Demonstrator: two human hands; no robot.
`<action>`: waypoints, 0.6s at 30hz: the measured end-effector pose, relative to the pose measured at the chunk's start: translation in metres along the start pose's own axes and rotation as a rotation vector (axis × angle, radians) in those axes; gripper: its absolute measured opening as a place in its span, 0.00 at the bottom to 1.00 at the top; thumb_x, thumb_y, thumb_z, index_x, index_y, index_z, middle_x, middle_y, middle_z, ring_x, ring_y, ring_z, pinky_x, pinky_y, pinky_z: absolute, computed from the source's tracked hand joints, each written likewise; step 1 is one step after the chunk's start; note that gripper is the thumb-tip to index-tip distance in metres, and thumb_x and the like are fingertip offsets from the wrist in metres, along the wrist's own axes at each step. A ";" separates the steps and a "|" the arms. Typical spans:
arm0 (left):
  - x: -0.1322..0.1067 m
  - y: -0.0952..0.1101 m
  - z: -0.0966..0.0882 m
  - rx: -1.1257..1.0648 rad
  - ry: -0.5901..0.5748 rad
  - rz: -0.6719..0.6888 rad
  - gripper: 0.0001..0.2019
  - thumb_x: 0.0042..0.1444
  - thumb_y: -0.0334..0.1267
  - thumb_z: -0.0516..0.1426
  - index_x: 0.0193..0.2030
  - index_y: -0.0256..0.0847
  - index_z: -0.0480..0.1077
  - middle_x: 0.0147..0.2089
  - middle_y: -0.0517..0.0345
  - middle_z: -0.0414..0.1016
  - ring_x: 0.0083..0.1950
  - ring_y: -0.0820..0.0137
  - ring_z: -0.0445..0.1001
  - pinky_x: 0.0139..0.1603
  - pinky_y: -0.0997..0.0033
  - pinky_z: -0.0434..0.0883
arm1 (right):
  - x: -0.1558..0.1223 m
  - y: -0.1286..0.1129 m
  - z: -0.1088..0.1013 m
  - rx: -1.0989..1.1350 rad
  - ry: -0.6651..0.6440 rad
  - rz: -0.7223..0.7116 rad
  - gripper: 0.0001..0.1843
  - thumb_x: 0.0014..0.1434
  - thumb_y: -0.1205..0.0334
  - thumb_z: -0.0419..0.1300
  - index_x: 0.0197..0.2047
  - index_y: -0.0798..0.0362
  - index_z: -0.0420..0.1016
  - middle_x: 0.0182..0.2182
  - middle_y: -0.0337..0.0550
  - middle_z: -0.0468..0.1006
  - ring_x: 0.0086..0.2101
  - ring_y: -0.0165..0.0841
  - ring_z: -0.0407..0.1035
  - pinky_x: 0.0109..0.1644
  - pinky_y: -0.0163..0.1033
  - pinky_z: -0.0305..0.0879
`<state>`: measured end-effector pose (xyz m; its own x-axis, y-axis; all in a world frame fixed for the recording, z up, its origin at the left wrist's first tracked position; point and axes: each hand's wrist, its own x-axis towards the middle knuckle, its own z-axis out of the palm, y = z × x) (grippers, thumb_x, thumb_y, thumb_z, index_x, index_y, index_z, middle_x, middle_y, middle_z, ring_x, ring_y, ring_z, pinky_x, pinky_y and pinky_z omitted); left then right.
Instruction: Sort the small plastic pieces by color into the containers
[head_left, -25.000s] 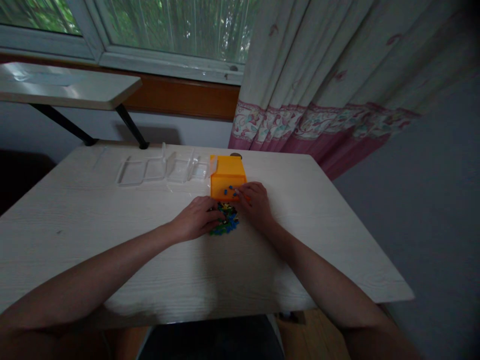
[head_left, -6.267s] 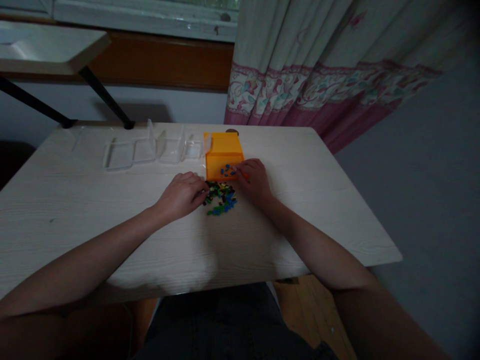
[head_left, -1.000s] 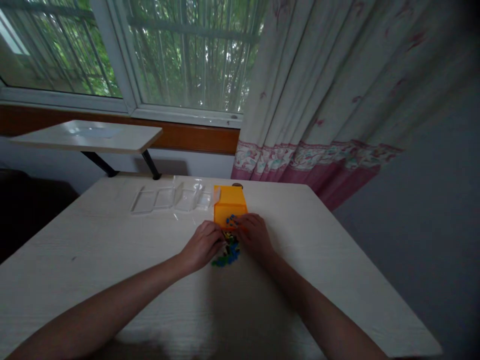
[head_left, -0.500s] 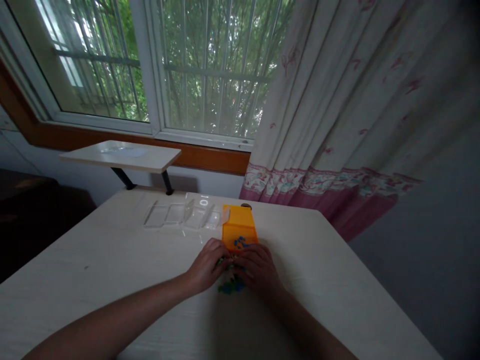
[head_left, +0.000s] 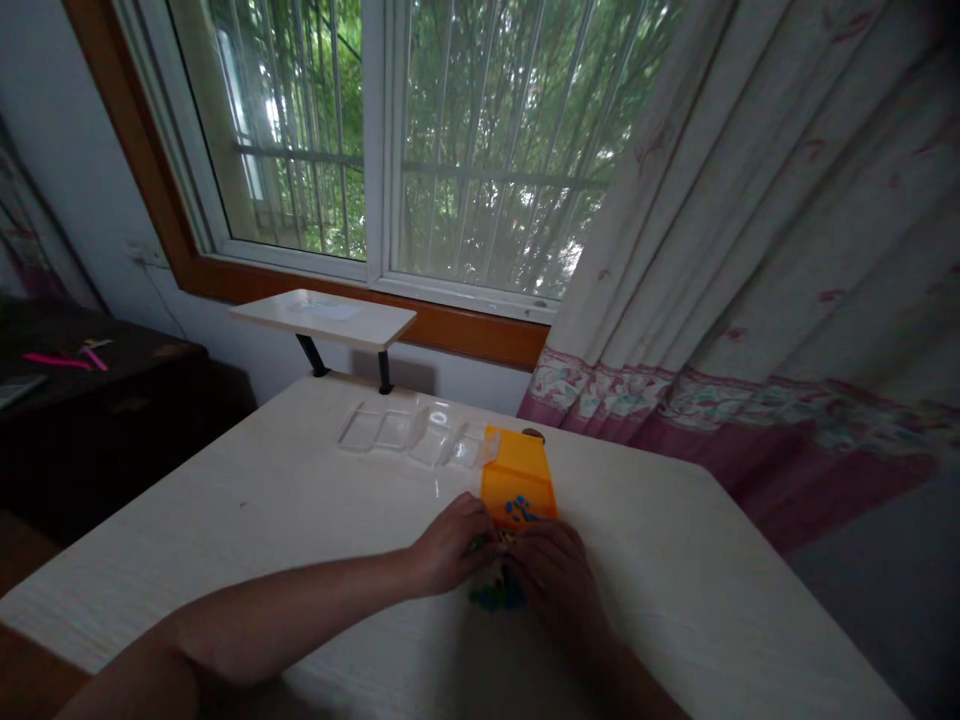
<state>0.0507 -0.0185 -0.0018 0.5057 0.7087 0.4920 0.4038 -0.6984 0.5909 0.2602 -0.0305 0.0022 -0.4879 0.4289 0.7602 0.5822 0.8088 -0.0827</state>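
Note:
Both hands meet over a pile of small coloured pieces at the near edge of an orange tray [head_left: 517, 458]. My left hand [head_left: 454, 545] has its fingers curled inward, with a bit of green showing beside them. My right hand [head_left: 559, 570] bends over the pieces from the other side, its fingertips close to the left ones. What the fingertips grip is too small and covered to make out. Loose blue pieces [head_left: 519, 508] lie in the tray. Green and blue pieces [head_left: 496, 597] are heaped on the table just below the hands.
Clear plastic boxes [head_left: 409, 435] stand in a row left of the tray. A small raised shelf [head_left: 330, 318] is at the table's back edge. Behind are a barred window [head_left: 465, 150] and a curtain [head_left: 675, 330]. Pink items lie on a dark cabinet [head_left: 112, 390] at left.
The camera has turned left, so the scene sits further right and the dark cabinet shows more. Both hands stay together over the pieces, with only slight finger shifts.

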 end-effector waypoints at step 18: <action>-0.003 0.000 -0.003 0.011 -0.005 0.027 0.08 0.66 0.38 0.52 0.42 0.40 0.71 0.42 0.51 0.73 0.48 0.62 0.69 0.50 0.59 0.67 | -0.005 0.009 -0.002 -0.044 0.027 0.102 0.06 0.63 0.62 0.60 0.38 0.44 0.80 0.31 0.39 0.83 0.38 0.35 0.75 0.50 0.47 0.69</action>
<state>0.0463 -0.0202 -0.0016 0.5202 0.6889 0.5048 0.3983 -0.7186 0.5701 0.2690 -0.0259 -0.0009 -0.4074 0.4969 0.7663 0.6562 0.7428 -0.1328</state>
